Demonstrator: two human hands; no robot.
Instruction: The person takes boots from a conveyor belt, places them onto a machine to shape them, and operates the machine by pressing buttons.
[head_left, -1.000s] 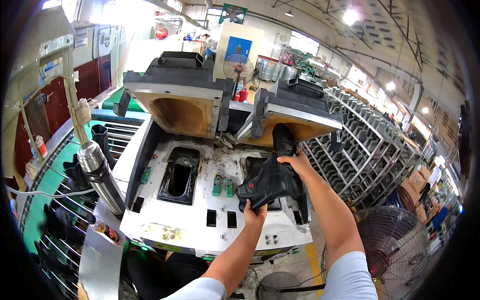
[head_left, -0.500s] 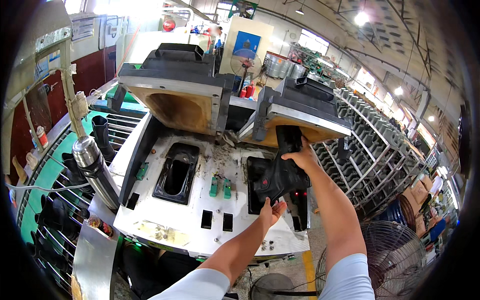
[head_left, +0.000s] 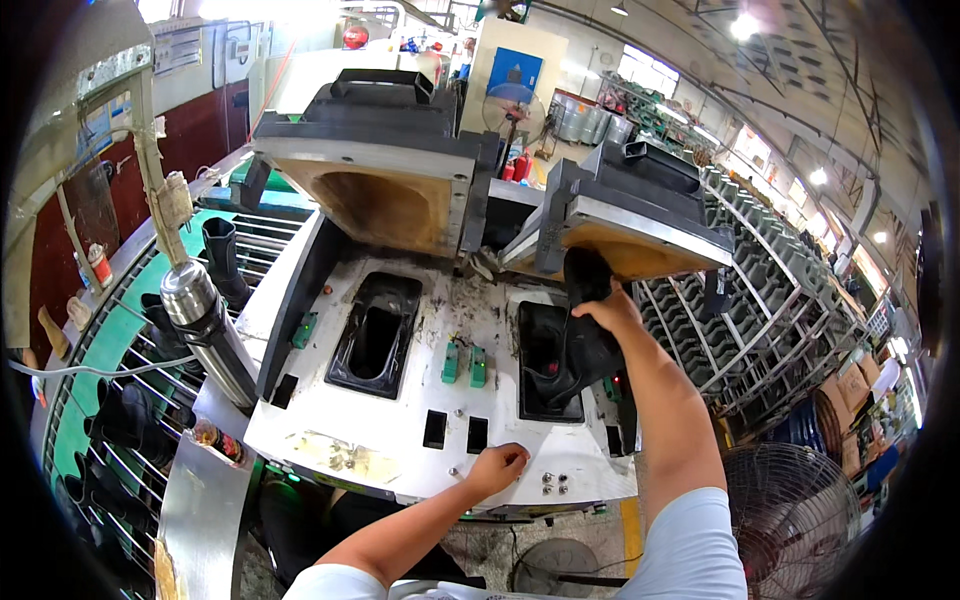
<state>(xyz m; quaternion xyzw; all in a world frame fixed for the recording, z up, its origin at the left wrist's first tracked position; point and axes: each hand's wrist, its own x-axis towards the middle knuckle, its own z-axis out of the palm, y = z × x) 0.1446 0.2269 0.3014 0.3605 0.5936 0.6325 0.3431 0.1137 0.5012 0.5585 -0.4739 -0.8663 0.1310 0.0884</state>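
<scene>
My right hand (head_left: 612, 308) is wrapped round the upper shaft of a black boot (head_left: 590, 355). The boot tilts, its foot end down in the right black-lined well (head_left: 534, 402) of a white machine top (head_left: 440, 300). Over the machine's front edge, my left hand (head_left: 498, 469) is apart from the boot, its fingers curled together with nothing visible in them. A raised right lid (head_left: 650, 235) with a tan underside hangs just behind the boot's top. The left well (head_left: 375, 345) shows a dark hollow under its own raised lid (head_left: 370, 185).
Left of the machine stand a steel flask (head_left: 207, 335) and a dark-labelled bottle (head_left: 216, 440). Black boots (head_left: 130, 420) line a curved roller conveyor (head_left: 245, 265). To the right are a metal rack (head_left: 745, 300) and a floor fan (head_left: 790, 520). Small green blocks (head_left: 478, 367) sit between the wells.
My left hand has let go of the boot's foot end and drawn back left and down. The boot has sunk lower into the right well, still in my right hand. The view has shifted slightly.
</scene>
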